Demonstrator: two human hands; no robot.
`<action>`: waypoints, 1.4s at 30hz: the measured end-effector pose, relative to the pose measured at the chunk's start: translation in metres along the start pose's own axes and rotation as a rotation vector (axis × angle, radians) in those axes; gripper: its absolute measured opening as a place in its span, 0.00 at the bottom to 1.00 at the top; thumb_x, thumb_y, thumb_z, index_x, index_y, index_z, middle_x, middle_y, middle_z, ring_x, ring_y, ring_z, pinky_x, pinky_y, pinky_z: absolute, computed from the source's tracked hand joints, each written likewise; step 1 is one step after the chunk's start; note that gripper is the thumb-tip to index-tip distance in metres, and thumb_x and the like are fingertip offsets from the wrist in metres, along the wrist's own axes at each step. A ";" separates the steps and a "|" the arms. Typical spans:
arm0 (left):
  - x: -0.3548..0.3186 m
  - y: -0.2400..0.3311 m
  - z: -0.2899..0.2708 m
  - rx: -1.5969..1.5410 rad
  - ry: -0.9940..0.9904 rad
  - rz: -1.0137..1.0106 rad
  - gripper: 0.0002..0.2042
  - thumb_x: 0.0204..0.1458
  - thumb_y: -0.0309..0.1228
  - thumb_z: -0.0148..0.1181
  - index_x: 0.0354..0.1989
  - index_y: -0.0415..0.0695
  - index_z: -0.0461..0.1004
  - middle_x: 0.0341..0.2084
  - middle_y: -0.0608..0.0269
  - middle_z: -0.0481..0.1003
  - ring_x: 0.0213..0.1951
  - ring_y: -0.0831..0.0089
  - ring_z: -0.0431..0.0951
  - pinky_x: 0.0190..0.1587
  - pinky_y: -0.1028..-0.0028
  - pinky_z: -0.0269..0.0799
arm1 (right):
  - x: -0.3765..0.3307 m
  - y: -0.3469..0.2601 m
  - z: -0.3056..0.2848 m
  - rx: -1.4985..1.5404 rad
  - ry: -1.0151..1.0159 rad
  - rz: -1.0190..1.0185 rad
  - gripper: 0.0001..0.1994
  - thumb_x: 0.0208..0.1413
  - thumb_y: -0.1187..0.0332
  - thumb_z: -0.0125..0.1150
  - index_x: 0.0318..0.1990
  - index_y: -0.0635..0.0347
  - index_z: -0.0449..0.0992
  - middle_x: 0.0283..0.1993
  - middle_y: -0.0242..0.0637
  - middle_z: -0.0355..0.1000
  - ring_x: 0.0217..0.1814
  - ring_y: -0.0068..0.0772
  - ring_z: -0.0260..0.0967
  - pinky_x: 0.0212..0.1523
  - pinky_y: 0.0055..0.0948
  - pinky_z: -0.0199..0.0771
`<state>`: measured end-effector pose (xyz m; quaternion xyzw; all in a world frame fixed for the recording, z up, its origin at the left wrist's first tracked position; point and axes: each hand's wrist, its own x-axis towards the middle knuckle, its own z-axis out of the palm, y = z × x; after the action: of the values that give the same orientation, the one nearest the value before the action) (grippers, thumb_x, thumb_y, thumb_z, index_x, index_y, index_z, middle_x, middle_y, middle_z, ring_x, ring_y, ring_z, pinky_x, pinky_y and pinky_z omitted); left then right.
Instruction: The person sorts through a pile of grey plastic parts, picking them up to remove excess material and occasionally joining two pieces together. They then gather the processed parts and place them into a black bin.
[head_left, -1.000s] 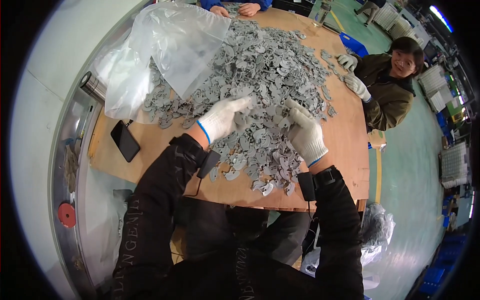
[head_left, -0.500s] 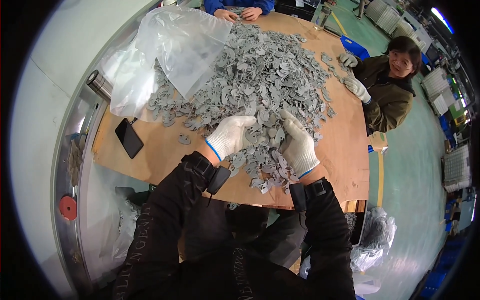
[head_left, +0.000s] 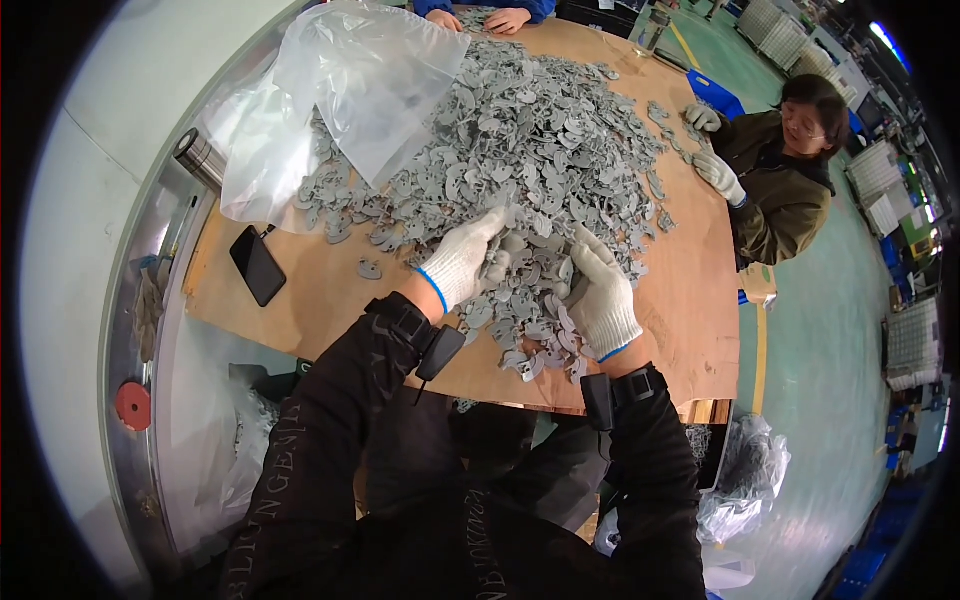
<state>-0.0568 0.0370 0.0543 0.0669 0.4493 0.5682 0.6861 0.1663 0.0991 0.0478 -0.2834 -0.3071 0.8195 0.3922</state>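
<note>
A big heap of small, flat, curved grey metal pieces covers the middle of the wooden table. My left hand, in a white knit glove with a blue cuff edge, is at the near side of the heap. Its fingers are bent around a grey metal piece, which shows blurred at the fingertips. My right hand, gloved alike, rests against the heap's near right part, fingers stretched forward and thumb apart. Loose pieces lie between both hands, down toward the table's near edge.
Clear plastic sheeting covers the heap's left part. A phone and a metal flask are at the left. One gloved person sits at the right; another person's bare hands are at the far edge.
My left hand has shifted slightly forward and turned, its fingertips now pointing farther up the heap. My right hand has barely moved. The person at the right has tilted their head down.
</note>
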 end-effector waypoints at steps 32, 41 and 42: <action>-0.021 -0.055 0.069 0.940 -0.033 0.358 0.10 0.63 0.32 0.67 0.43 0.36 0.80 0.32 0.70 0.81 0.30 0.87 0.72 0.33 0.79 0.69 | -0.027 0.035 -0.013 -0.389 0.164 -0.678 0.21 0.73 0.73 0.55 0.70 0.65 0.68 0.66 0.50 0.73 0.66 0.45 0.73 0.65 0.40 0.77; -0.017 -0.071 0.061 0.994 0.045 0.586 0.09 0.60 0.29 0.70 0.44 0.37 0.81 0.33 0.70 0.82 0.33 0.84 0.76 0.37 0.76 0.73 | -0.029 0.044 0.000 0.392 0.221 -0.322 0.16 0.70 0.77 0.58 0.63 0.64 0.74 0.58 0.45 0.78 0.55 0.38 0.78 0.58 0.37 0.80; -0.018 -0.070 0.060 1.003 0.033 0.554 0.10 0.61 0.31 0.70 0.44 0.37 0.82 0.34 0.67 0.83 0.34 0.81 0.78 0.39 0.75 0.75 | -0.028 0.046 -0.003 0.393 0.223 -0.321 0.16 0.70 0.77 0.58 0.63 0.64 0.74 0.58 0.45 0.78 0.55 0.38 0.78 0.58 0.37 0.80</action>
<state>0.0363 0.0229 0.0574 0.4906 0.6402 0.4450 0.3891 0.1620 0.0535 0.0187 -0.2380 -0.1380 0.7545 0.5958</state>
